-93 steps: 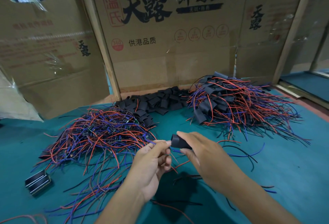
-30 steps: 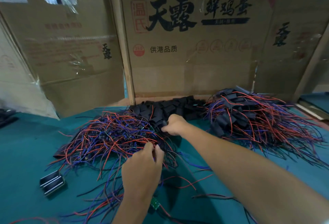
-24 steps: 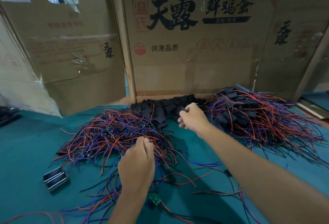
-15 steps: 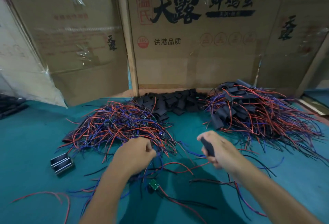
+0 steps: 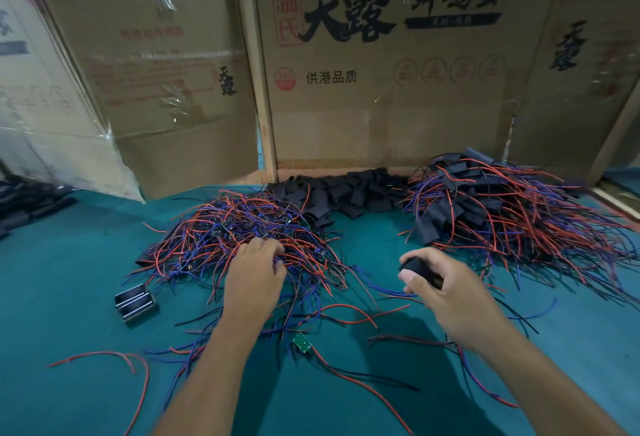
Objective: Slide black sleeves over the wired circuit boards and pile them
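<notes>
We see both hands out over a teal desk (image 5: 69,279). Our left hand (image 5: 254,276) lies palm down on the near edge of a heap of loose wired boards (image 5: 235,231), a tangle of red, blue and black wires; its fingers reach into the wires, but we cannot tell whether they grip any. Our right hand (image 5: 446,292) is held above the desk to the right of that heap, fingers curled around one black sleeve (image 5: 420,267), with the thumb pressed against its near end.

Behind the heap, against the cardboard, lies a pile of empty black sleeves (image 5: 349,191). To the right of it sits a bigger pile of sleeved boards (image 5: 491,207), their wires fanning out toward the right edge of the desk.

Between our forearms a single green circuit board (image 5: 302,343) lies flat on the desk, with red and black wires trailing from it toward us. A small dark metal case (image 5: 135,301) rests on the desk left of the heap, apart from it. Large cardboard boxes (image 5: 381,72) with printed black characters stand upright along the back of the desk.
</notes>
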